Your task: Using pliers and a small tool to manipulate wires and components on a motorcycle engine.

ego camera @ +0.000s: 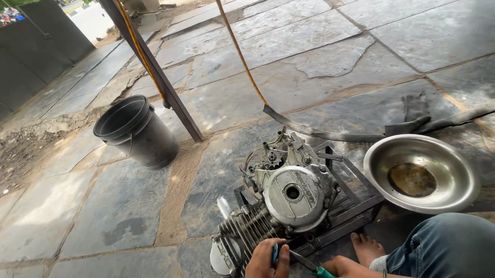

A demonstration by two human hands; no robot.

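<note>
Grey stone slabs make up the floor (328,64) we sit on, running far out to a dark wall at the left. On it, near us, a motorcycle engine (281,199) rests on a low black metal stand (350,207), its round silver side cover facing up and its finned cylinder pointing near-left. To the far left of the engine stands a black plastic bucket (136,130), tilted a little, just beside a slanted dark metal bar. To the right of the engine lies a wide steel bowl (421,173) with a brownish patch at its bottom. A thin orange hose (237,47) runs from the far edge down toward the engine. Our jeans-clad knee and a bare foot (367,247) sit near right. Our right hand (350,276) is closed around a green-handled tool (309,265), whose tip points left toward the engine's near edge. Our left hand (267,265) is curled against that tip and the cylinder fins; whether it grips anything we cannot tell.
</note>
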